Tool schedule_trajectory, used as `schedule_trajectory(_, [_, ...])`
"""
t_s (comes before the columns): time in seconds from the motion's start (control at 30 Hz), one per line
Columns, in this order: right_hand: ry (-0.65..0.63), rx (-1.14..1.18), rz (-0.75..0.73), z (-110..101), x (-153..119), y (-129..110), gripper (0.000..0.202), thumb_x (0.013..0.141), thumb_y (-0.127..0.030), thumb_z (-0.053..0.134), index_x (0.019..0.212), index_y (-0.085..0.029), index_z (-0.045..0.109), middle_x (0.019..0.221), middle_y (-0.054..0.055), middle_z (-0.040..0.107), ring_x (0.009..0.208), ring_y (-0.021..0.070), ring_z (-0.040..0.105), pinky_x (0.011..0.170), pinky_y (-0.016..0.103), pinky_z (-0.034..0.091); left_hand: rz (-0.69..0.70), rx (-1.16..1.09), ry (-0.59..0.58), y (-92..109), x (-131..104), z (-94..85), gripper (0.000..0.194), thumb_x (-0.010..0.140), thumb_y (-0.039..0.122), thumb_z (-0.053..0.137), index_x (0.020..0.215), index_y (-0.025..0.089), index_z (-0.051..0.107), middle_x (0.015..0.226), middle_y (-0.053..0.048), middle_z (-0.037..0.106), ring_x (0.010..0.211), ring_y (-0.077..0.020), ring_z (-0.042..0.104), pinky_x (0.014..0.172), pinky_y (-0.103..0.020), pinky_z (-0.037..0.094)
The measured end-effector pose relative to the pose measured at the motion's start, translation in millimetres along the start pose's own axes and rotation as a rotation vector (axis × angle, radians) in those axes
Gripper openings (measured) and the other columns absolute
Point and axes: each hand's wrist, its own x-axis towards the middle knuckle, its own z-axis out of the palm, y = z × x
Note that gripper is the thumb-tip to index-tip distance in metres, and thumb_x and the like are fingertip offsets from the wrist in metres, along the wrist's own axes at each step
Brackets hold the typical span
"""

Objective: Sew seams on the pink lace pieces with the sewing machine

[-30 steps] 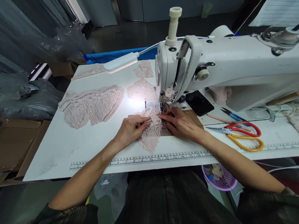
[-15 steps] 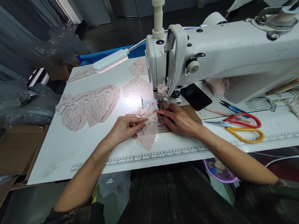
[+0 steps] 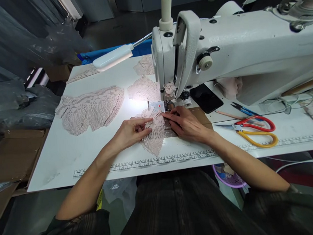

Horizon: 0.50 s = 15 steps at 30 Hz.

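Note:
A pale pink lace piece (image 3: 155, 139) lies just in front of the needle area of a white sewing machine (image 3: 228, 43). My left hand (image 3: 130, 132) pinches the lace's left upper part between thumb and fingers. On the right side, my right hand (image 3: 187, 124) has its fingers bent together at the lace's upper edge, close to the presser foot; its fingertips hold that edge. The fingers' undersides are partly hidden. A pink fabric flower (image 3: 170, 89) hangs at the machine head. More lace pieces (image 3: 90, 107) lie in a layered pile to the left, others (image 3: 143, 88) behind.
Red and yellow scissors (image 3: 256, 127), blue-handled snips (image 3: 245, 109) and a black phone (image 3: 206, 98) lie right of my right hand. A lamp (image 3: 113, 58) reaches over the table. A printed ruler (image 3: 158, 162) runs along the front edge. A purple basket (image 3: 232, 180) stands below.
The view has shifted slightly, moving the machine and table in the picture. My left fingers have shifted a little on the lace; my right hand stays at its upper edge.

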Motion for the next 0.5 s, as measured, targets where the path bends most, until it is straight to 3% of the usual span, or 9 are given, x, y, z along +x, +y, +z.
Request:
schedule_trajectory(0.13, [0.032,0.085,-0.016,-0.4,-3.5,3.4,0.039,0.099,-0.022,0.040,0.132,-0.022,0.062,0.112,0.013,0.056,0.105,0.0247,0.052,0.095,0.045,0.047,-0.033,-0.050,-0.032,1.6,-0.3,-2.3,0.045,0.084,0.038,0.070,0.125,0.019,0.069,0.068,0.002,0.055,0.050,-0.0059,0.043,0.044,-0.019,0.036])
schedule_trajectory(0.5, [-0.029,0.003,-0.025,0.1,-4.0,-0.1,0.038,0.095,-0.020,0.047,0.130,-0.022,0.064,0.115,0.013,0.056,0.109,0.0278,0.049,0.095,0.049,0.044,-0.055,-0.075,-0.022,3.1,1.1,-2.7,0.055,0.082,0.036,0.072,0.133,0.018,0.063,0.061,0.005,0.049,0.050,-0.0061,0.041,0.042,-0.017,0.033])
